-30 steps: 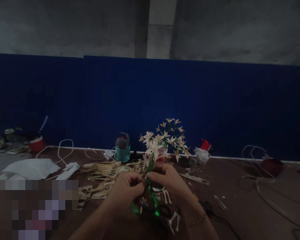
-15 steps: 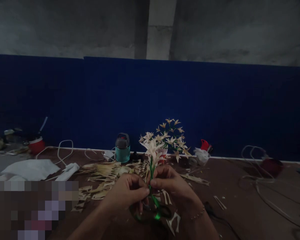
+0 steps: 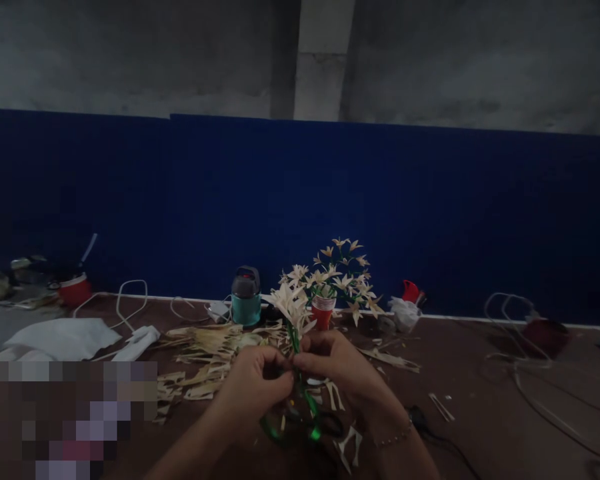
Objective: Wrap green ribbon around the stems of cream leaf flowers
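A cream artificial flower (image 3: 291,305) with a green stem stands upright between my hands. My left hand (image 3: 265,383) is closed in a pinch low on the stem. My right hand (image 3: 330,357), with a beaded bracelet at the wrist, pinches the stem just under the petals. Green ribbon or tape (image 3: 313,413) lies below my hands, beside dark scissor-like handles (image 3: 333,425). Behind, a red cup (image 3: 323,313) holds a bunch of similar flowers (image 3: 343,280).
Cream petal-like scraps (image 3: 210,347) are piled at left of centre. A teal jar (image 3: 246,303) with a dark lid stands behind them. White plastic (image 3: 65,339) lies at left; cables (image 3: 520,373) and a dark red container (image 3: 545,335) are at right.
The held flower has shifted slightly left and down and tilts left, uncovering the red cup. My hands remain pinched near the stem, with small finger movements.
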